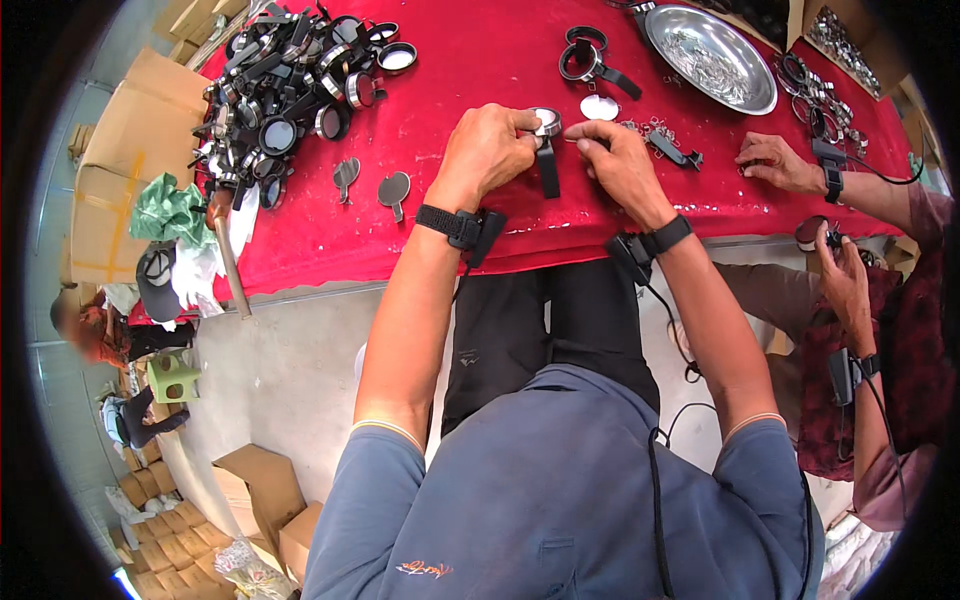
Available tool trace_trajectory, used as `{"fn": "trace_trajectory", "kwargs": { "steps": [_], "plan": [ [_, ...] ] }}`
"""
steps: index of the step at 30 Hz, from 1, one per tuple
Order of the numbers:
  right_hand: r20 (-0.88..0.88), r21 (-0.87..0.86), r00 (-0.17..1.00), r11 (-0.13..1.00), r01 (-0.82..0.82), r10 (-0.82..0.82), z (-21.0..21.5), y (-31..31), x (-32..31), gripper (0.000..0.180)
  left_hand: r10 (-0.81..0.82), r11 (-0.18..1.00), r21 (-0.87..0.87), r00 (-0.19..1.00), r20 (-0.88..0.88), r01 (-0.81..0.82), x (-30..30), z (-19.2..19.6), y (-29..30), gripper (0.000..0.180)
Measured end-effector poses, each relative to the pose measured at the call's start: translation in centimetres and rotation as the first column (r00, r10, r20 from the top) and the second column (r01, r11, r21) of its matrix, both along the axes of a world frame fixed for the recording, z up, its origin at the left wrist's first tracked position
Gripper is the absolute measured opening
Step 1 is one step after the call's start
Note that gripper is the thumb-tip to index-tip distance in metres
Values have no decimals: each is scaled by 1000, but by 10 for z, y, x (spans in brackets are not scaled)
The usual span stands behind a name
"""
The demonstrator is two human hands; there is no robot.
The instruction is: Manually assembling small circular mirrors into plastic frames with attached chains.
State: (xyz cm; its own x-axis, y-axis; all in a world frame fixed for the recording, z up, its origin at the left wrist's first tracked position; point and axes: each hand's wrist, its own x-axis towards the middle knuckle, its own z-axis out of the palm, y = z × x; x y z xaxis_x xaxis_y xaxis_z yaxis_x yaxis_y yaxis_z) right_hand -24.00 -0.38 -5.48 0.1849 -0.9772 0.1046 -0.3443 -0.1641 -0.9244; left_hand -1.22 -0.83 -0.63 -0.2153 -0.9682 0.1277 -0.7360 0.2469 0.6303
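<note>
My left hand point(490, 150) is closed on a round metal-rimmed piece with a black handle point(548, 170); the handle hangs toward me over the red cloth. Close by on its right, my right hand point(615, 160) has thumb and forefinger nearly together in a pinch. Whatever sits between those fingertips is too small to make out. A white disc point(599, 107) lies just beyond the right hand. Small metal bits point(640, 128) and a dark clip-like part point(675, 150) are to its right. Two flat round pieces with short tabs point(394, 190) rest left of my left hand.
A heap of black-handled round pieces point(290, 90) covers the table's far left. Two more lie point(588, 60) at the back, beside a metal dish point(715, 55) of small parts. At right, a co-worker's hand point(780, 163) rests on the red cloth point(450, 245). A wooden-handled tool point(228, 255) overhangs the front edge.
</note>
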Motion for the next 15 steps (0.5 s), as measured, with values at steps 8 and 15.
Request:
{"fn": "trace_trajectory", "kwargs": {
  "steps": [8, 15],
  "plan": [
    [213, 125, 977, 992, 1, -28, -11, -7, 25, 21, -10, 985, -170, 999, 41, 17, -2, -11, -1, 34],
    [214, 164, 977, 986, -16, -20, -10, -13, 20, 21, 29, 989, -146, 994, 109, -13, -8, -5, 1, 33]
  ]
}}
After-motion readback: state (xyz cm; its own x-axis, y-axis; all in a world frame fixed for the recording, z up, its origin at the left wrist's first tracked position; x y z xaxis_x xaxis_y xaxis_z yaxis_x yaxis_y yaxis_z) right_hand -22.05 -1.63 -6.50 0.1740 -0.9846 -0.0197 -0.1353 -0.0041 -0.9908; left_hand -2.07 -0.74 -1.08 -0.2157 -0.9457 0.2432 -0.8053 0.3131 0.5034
